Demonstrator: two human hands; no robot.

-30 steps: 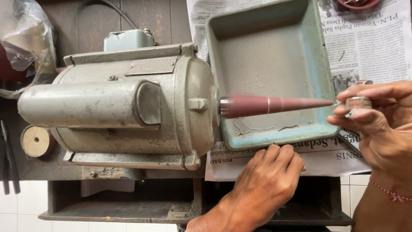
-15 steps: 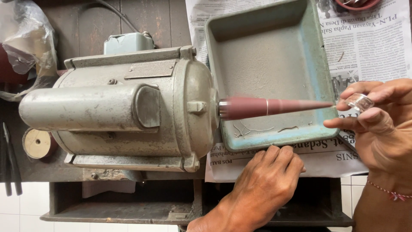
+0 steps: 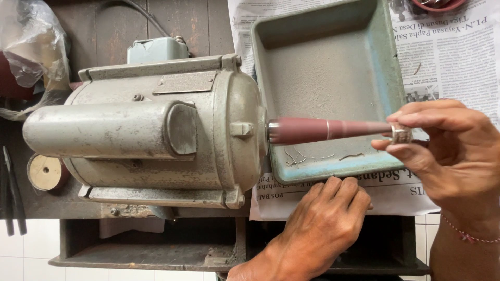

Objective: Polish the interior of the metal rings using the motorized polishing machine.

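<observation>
A grey electric motor point(image 3: 151, 127) lies across a dark wooden bench. From its right end sticks a reddish-brown tapered spindle point(image 3: 325, 129), pointing right over a grey-green metal tray point(image 3: 333, 67). My right hand point(image 3: 448, 151) pinches a small silver ring point(image 3: 401, 135) between thumb and fingers, and the ring sits around the spindle's thin tip. My left hand point(image 3: 323, 224) rests palm down on the newspaper point(image 3: 453, 57) just below the tray's near rim, fingers together, holding nothing.
A crumpled plastic bag point(image 3: 31, 47) lies at the far left. A small round wooden disc point(image 3: 46, 171) and dark plier handles point(image 3: 11, 198) sit at the lower left. A shallow dark drawer point(image 3: 156, 244) opens under the bench. Thin wire scraps point(image 3: 307, 156) lie in the tray.
My right hand has moved left along the spindle, bringing the ring from just past the tip onto the tip. My left hand has stayed put.
</observation>
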